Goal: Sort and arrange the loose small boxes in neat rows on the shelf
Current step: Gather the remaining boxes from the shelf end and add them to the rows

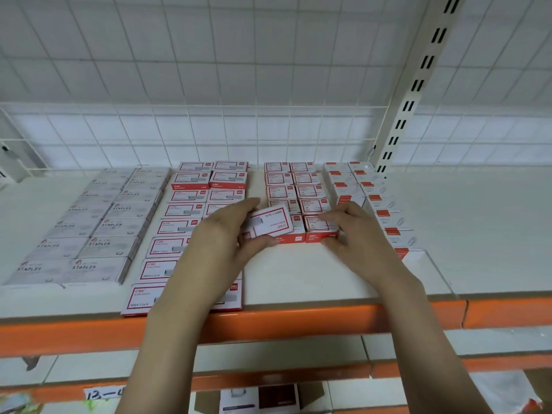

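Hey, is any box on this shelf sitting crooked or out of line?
Yes: the red-and-white staple box held in the left hand is tilted, its print upside down, above the front of the small red rows.

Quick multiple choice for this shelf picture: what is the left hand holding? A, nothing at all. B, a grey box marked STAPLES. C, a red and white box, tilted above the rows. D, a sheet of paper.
C: the left hand grips a red and white box, tilted at an angle over the front of the rows, while the grey STAPLES boxes lie untouched further left.
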The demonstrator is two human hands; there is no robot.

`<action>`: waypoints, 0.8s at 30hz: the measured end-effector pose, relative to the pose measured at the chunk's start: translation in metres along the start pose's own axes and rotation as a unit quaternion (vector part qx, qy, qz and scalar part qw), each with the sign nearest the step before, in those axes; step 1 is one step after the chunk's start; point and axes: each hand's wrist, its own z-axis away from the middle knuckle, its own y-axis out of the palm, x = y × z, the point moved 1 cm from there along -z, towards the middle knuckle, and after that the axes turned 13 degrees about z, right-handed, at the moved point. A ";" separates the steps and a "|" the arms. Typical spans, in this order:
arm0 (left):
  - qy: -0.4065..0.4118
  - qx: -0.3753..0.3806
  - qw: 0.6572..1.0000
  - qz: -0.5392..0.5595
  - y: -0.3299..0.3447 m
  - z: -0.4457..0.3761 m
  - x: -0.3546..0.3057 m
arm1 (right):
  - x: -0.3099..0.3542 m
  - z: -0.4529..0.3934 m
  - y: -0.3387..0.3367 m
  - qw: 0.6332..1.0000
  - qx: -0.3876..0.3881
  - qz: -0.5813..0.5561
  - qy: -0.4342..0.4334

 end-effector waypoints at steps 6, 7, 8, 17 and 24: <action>0.039 -0.012 0.999 -0.003 -0.003 0.005 0.004 | 0.006 0.002 -0.003 1.000 -0.016 0.020 0.009; 0.047 -0.014 0.999 -0.015 -0.004 0.006 0.006 | 0.008 0.002 -0.004 1.000 -0.018 0.021 0.008; 0.047 -0.016 0.998 -0.035 -0.005 0.007 0.008 | 0.011 0.002 -0.005 1.000 -0.021 0.020 0.005; -0.092 -0.028 0.989 -0.108 -0.024 0.019 0.031 | 0.034 -0.002 -0.008 0.998 -0.047 0.013 -0.039; -0.191 -0.041 0.963 -0.184 -0.026 -0.008 0.056 | 0.050 -0.008 -0.001 0.997 -0.045 0.004 -0.059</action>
